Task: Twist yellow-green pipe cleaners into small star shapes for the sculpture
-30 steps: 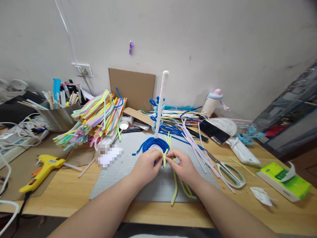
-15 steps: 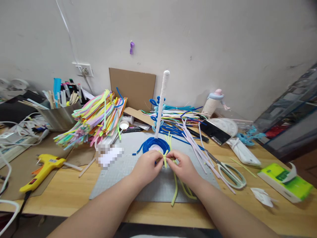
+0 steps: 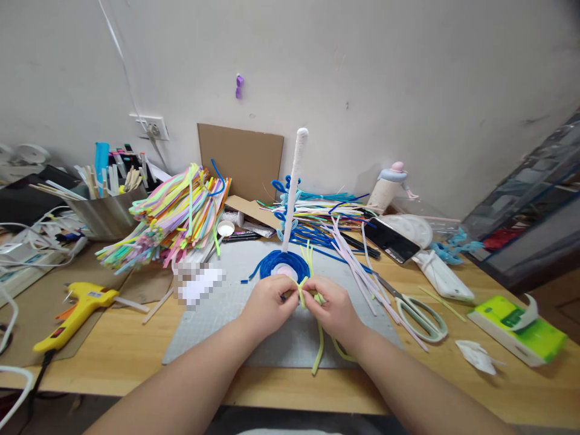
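My left hand (image 3: 272, 302) and my right hand (image 3: 330, 305) meet over the grey mat (image 3: 203, 335), fingers pinched on a small twisted yellow pipe cleaner piece (image 3: 301, 291) between them. Just behind is a blue coiled base (image 3: 272, 263) with a pale round centre, partly covered by my fingers. A white wrapped stick (image 3: 294, 187) stands upright at its back edge. Loose yellow pipe cleaners (image 3: 318, 350) lie beneath and behind my right hand.
Left are a yellow glue gun (image 3: 77, 314), a bundle of coloured pipe cleaners (image 3: 181, 211) and a metal holder (image 3: 109, 214). Right are scissors (image 3: 421, 320), a phone (image 3: 392, 240), pink pipe cleaners (image 3: 356, 266) and a green tissue pack (image 3: 521, 329).
The fingers of my right hand have shifted slightly around the yellow piece. The whole view has moved a little, so things appear slightly further left.
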Demonstrator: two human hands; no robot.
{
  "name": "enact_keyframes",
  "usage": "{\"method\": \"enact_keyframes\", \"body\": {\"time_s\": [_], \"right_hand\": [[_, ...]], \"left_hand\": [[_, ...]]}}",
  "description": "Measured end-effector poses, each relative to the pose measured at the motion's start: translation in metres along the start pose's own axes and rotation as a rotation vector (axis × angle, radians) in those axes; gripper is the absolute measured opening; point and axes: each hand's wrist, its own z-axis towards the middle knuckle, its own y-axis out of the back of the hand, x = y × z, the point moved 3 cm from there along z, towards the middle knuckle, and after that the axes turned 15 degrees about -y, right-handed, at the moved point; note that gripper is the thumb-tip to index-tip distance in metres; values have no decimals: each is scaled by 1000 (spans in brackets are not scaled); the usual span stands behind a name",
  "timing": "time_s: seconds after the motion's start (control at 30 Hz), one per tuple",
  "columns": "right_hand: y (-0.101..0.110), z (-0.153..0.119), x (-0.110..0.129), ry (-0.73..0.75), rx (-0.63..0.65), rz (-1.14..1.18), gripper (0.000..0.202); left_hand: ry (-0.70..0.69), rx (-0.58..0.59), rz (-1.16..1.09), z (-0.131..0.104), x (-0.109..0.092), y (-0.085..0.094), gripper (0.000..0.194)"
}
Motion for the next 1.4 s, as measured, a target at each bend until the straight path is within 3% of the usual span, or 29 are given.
{"method": "enact_keyframes", "body": {"time_s": [0.17, 0.37, 0.57, 0.77, 1.0, 1.4], "right_hand": [[2, 2, 1, -13, -29, 20, 9], [20, 9, 3, 37, -172, -145, 10], [15, 13, 1, 123, 43, -291, 8], [14, 12, 2, 76, -15, -270, 6], [10, 10, 4, 45, -43, -250, 7], [7, 9, 3, 72, -23, -241, 8]], "left_hand": [[16, -33, -50, 3, 4, 3, 14], [-29, -13, 75, 6, 12, 10, 18], [-95, 43, 91, 7, 9, 8, 21], [74, -183, 131, 5, 7, 17, 17], [-13, 3, 168, 4, -3, 6, 9], [-17, 12, 212, 1, 1, 1, 8]]}}
